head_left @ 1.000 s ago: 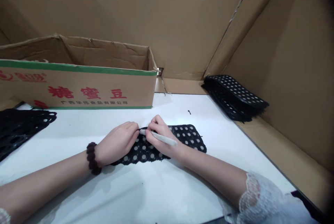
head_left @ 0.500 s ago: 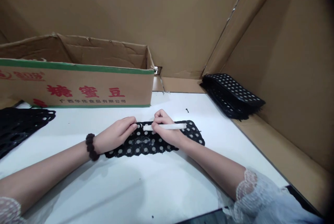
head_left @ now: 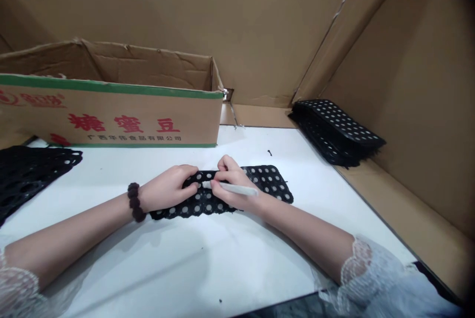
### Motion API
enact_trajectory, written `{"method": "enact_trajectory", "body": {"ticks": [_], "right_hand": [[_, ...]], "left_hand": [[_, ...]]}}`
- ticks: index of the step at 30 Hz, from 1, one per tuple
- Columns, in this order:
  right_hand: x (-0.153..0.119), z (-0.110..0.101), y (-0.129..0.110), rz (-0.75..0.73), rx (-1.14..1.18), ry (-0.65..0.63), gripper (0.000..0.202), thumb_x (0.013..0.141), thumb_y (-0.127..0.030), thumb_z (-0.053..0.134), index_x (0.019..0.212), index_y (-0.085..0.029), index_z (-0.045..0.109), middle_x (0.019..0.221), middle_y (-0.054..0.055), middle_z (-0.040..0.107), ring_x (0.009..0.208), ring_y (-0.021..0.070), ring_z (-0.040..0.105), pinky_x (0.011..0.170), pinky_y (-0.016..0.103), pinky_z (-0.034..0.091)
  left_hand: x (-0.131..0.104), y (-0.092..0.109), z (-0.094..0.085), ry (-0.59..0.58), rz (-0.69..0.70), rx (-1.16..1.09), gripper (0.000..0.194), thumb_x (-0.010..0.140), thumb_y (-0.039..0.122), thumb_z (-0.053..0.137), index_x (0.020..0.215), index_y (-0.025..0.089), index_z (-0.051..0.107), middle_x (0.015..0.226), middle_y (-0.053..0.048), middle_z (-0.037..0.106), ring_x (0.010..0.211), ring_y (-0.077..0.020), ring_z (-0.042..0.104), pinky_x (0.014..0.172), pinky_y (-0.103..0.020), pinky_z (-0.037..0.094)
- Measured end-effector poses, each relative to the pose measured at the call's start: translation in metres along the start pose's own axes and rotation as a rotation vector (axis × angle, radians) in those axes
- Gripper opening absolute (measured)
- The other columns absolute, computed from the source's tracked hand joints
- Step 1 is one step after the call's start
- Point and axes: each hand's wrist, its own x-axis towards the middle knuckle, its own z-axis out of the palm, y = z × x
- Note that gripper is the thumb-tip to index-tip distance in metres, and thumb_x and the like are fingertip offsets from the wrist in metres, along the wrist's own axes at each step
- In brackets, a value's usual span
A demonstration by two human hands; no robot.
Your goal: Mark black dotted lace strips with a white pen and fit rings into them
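A black sheet with rows of pale round dots lies flat on the white table. My left hand grips its left part, with thumb and fingers close together at the upper edge. My right hand is closed around a white pen-like tool, whose tip points left at the dots beside my left thumb. Whether the tip touches the sheet is too small to tell. My right palm covers part of the sheet's middle.
An open cardboard box with green edging stands at the back left. Black perforated sheets lie at the left edge. A stack of dotted black sheets leans at the back right, by cardboard walls. Small black scraps dot the table.
The white tool has tilted, its back end now lower, and its tip is slightly lower and further left over the sheet. The whole view has shifted a little.
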Motion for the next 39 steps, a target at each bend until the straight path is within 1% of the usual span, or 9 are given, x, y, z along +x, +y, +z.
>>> {"method": "enact_trajectory", "body": {"ticks": [12,16,20,24,30,33,35,37,39], "right_hand": [[0.003,0.006,-0.002,0.066,-0.204,0.014,0.026,0.081,-0.022,0.041,0.055,-0.017,0.042,0.077,0.003,0.036,0.073,0.0131,0.039,0.066,0.028,0.038],[0.004,0.0,0.0,0.094,-0.086,0.011,0.028,0.08,-0.024,0.044,0.053,-0.016,0.045,0.077,0.002,0.034,0.078,0.0131,0.04,0.073,0.028,0.039],[0.004,-0.005,0.0,0.175,0.041,-0.068,0.024,0.075,-0.022,0.051,0.052,-0.016,0.051,0.086,0.003,0.035,0.086,0.0143,0.039,0.085,0.032,0.036],[0.002,-0.002,0.0,0.109,-0.021,-0.079,0.024,0.075,-0.024,0.052,0.052,-0.016,0.052,0.087,0.003,0.035,0.087,0.0159,0.037,0.086,0.034,0.036],[-0.004,0.002,-0.002,-0.024,-0.204,-0.008,0.024,0.077,-0.027,0.049,0.057,-0.016,0.053,0.085,0.005,0.038,0.086,0.017,0.036,0.082,0.034,0.036],[-0.009,0.003,-0.006,-0.166,-0.354,0.025,0.019,0.077,-0.027,0.049,0.064,-0.016,0.055,0.091,0.007,0.044,0.094,0.0212,0.035,0.084,0.038,0.033],[-0.012,0.006,-0.008,-0.251,-0.392,-0.013,0.016,0.077,-0.026,0.047,0.068,-0.016,0.054,0.09,0.007,0.047,0.091,0.0203,0.038,0.08,0.036,0.036],[-0.014,0.009,-0.011,-0.234,-0.348,-0.067,0.015,0.078,-0.026,0.044,0.071,-0.015,0.053,0.086,0.006,0.047,0.076,0.0151,0.041,0.068,0.029,0.04],[-0.016,0.011,-0.012,-0.137,-0.264,-0.091,0.016,0.079,-0.026,0.042,0.072,-0.015,0.051,0.085,0.006,0.045,0.065,0.011,0.042,0.059,0.025,0.04]], "left_hand": [[-0.005,0.003,0.01,0.023,0.02,0.027,0.016,0.084,0.027,0.031,0.071,0.019,0.035,0.071,-0.003,0.048,0.065,-0.0163,0.045,0.06,-0.028,0.035],[-0.003,-0.001,0.005,0.014,0.057,0.107,0.015,0.084,0.027,0.032,0.073,0.019,0.036,0.074,-0.004,0.047,0.068,-0.0172,0.045,0.062,-0.029,0.035],[-0.002,-0.004,-0.004,0.005,0.15,0.187,0.013,0.082,0.029,0.035,0.077,0.018,0.04,0.076,-0.005,0.048,0.073,-0.0193,0.045,0.066,-0.03,0.035],[-0.002,-0.004,-0.013,-0.058,0.185,0.141,0.021,0.078,0.037,0.044,0.081,0.016,0.043,0.078,-0.006,0.05,0.074,-0.0197,0.046,0.066,-0.03,0.036],[-0.003,0.004,-0.019,-0.195,0.043,0.126,0.024,0.079,0.041,0.044,0.081,0.016,0.048,0.079,-0.006,0.055,0.073,-0.0195,0.05,0.063,-0.028,0.038],[-0.005,0.008,-0.017,-0.19,0.006,0.174,0.023,0.081,0.04,0.042,0.078,0.017,0.047,0.079,-0.006,0.055,0.076,-0.0209,0.051,0.064,-0.029,0.038],[-0.007,0.01,-0.014,-0.174,-0.017,0.198,0.023,0.082,0.039,0.041,0.078,0.017,0.046,0.079,-0.007,0.055,0.078,-0.0217,0.051,0.065,-0.03,0.038],[-0.01,0.012,-0.011,-0.153,-0.038,0.227,0.022,0.083,0.038,0.041,0.079,0.017,0.045,0.08,-0.007,0.055,0.078,-0.0222,0.051,0.065,-0.03,0.038],[-0.012,0.015,-0.007,-0.119,-0.054,0.269,0.02,0.083,0.036,0.04,0.078,0.017,0.043,0.082,-0.008,0.055,0.078,-0.0228,0.052,0.065,-0.03,0.038]]}}
